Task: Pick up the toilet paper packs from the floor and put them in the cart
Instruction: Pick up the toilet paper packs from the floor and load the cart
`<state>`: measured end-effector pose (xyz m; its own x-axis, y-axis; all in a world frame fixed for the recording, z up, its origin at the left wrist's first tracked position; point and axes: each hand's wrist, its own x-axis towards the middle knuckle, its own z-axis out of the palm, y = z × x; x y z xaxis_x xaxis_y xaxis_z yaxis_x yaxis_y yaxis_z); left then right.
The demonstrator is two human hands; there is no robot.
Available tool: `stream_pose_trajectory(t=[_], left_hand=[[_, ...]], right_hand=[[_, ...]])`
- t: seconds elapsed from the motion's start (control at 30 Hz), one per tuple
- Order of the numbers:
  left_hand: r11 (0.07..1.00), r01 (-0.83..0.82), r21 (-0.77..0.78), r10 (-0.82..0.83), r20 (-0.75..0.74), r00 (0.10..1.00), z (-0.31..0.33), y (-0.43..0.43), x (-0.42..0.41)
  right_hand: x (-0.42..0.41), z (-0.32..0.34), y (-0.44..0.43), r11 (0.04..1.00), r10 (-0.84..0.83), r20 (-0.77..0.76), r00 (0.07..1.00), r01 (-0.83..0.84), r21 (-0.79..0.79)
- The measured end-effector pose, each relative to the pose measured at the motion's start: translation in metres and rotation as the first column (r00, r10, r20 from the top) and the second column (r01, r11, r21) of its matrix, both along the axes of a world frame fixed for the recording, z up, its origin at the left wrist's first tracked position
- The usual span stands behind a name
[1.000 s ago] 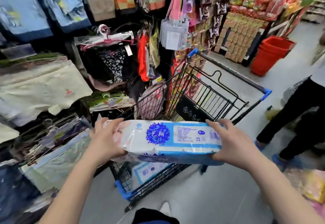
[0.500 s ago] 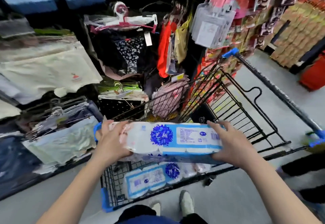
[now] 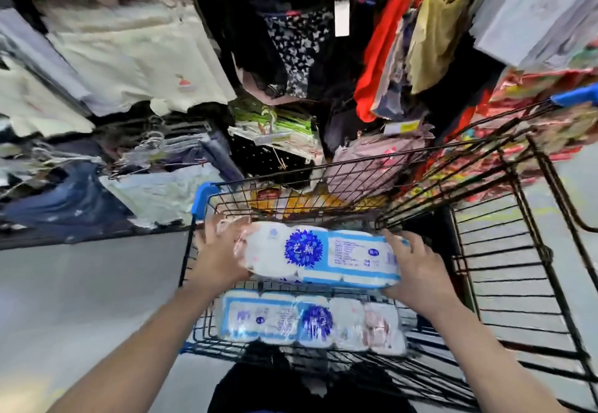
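I hold a white and blue toilet paper pack (image 3: 323, 255) lengthwise inside the black wire cart (image 3: 504, 283). My left hand (image 3: 220, 257) grips its left end and my right hand (image 3: 417, 267) grips its right end. The pack is below the level of the cart's rim. A second toilet paper pack (image 3: 310, 323) lies flat on the cart's bottom, just nearer to me than the held one. The cart's blue corner guard (image 3: 200, 200) is right behind my left hand.
Racks of hanging clothes and folded fabric (image 3: 136, 53) crowd the far side of the cart. Packaged goods (image 3: 534, 127) hang at the right. A yellow package (image 3: 291, 199) sits behind the cart's far wall. Grey floor (image 3: 81, 299) lies to the left.
My view has tilted down and closer to the cart. Both hands have lowered the pack from above the rim down into the basket, beside the pack lying there.
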<state>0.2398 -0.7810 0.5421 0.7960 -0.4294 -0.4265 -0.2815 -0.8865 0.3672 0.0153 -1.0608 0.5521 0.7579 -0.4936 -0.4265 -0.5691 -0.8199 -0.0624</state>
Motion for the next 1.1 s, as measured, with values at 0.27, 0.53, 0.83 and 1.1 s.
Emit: stream_pose_trajectory(t=[0.27,0.53,0.83,1.1], left_hand=[[0.987,-0.069,0.144,0.07,0.001,0.998,-0.086,0.002,-0.002],[0.98,-0.09,0.176,0.096,-0.027,0.995,-0.112,-0.006,-0.008],[0.957,-0.088,0.275,0.136,-0.161,0.978,-0.123,-0.01,-0.016],[0.936,-0.058,0.346,0.139,-0.215,0.967,-0.112,-0.016,-0.016]], right_hand=[[0.019,-0.074,-0.009,0.999,0.033,-0.082,0.996,-0.031,0.024],[0.012,-0.123,-0.002,0.994,-0.02,-0.138,0.99,0.034,0.099],[0.014,-0.152,0.01,0.972,-0.064,-0.236,0.97,0.114,0.206],[0.017,-0.145,0.001,0.958,-0.042,-0.217,0.975,0.101,0.269]])
